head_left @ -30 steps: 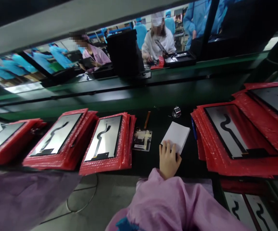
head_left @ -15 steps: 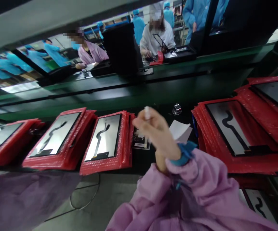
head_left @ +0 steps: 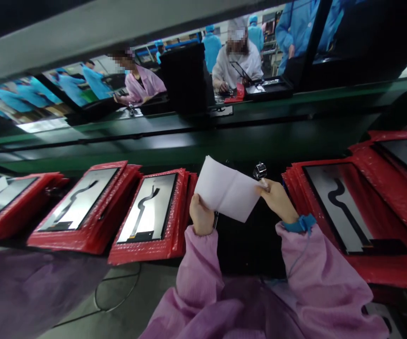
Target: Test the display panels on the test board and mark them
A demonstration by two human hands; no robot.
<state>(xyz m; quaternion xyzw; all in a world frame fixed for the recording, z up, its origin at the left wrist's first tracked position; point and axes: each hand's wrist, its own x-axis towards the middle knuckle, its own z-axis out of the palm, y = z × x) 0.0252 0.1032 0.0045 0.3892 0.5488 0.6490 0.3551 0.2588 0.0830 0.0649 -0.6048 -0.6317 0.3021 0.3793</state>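
A white sheet (head_left: 226, 188) with a crease down its middle, paper or thin cloth, is stretched between my hands over the dark bench. My left hand (head_left: 202, 215) pinches its lower left edge, thumb on top. My right hand (head_left: 280, 201), with a blue band at the wrist, grips the right corner; a white cover shows on a fingertip. Just beyond the right hand sits a small shiny metal object (head_left: 259, 170). Beside my left hand lies a display panel (head_left: 148, 207) with a dark flex cable, on a stack of red bubble bags (head_left: 180, 207).
More display panels on red bubble bags stand further left (head_left: 79, 200) and at the right (head_left: 351, 207). A green ledge (head_left: 224, 141) runs along the back. Beyond it, co-workers in pink, white and blue sit or stand. A purple sleeve (head_left: 30, 292) is at lower left.
My crossed arms have parted, the right hand moving right. The white sheet, lying on the bench before, is now lifted and held in both hands. The view has shifted slightly.
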